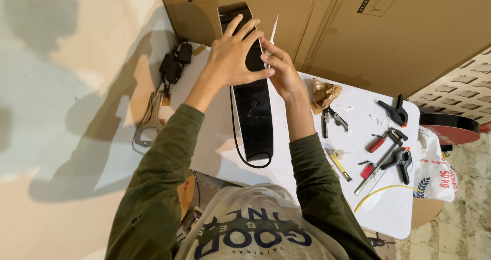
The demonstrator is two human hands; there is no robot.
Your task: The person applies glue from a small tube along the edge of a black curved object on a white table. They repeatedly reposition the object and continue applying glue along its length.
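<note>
Hands: two, both the person's own, in dark green sleeves, working over the far end of a long black panel (253,114).
Left hand (236,55): laid flat, fingers spread wide, palm pressing the panel's upper part; its grip is open and closes on nothing.
Right hand (282,70): at the panel's right edge, thumb and fingertips pinched together on a thin white strip (273,30) that sticks up past the fingers; grip closed on that strip.
Panel: one, glossy black with a white rim, lying lengthwise on the white table (302,163), its far end rising against the brown cardboard boxes (358,29), its near end rounded and close to the person's chest.
Spring clamps: two, black with orange tips, one (395,111) near the table's far right edge, one (401,161) lower down, well apart from the hands.
Bar clamp: one, red-handled (381,155), lying slantwise between the two spring clamps.
Pliers: one pair (330,119), just right of the right forearm.
Crumpled brown paper: one wad (325,92), near the right wrist.
Yellow-handled tool: one (338,165), beside the right sleeve.
Black adapter with cable: one (174,63), at the table's left corner.
Bag: one white printed sack (434,173) off the table's right edge; its contents cannot be seen.
</note>
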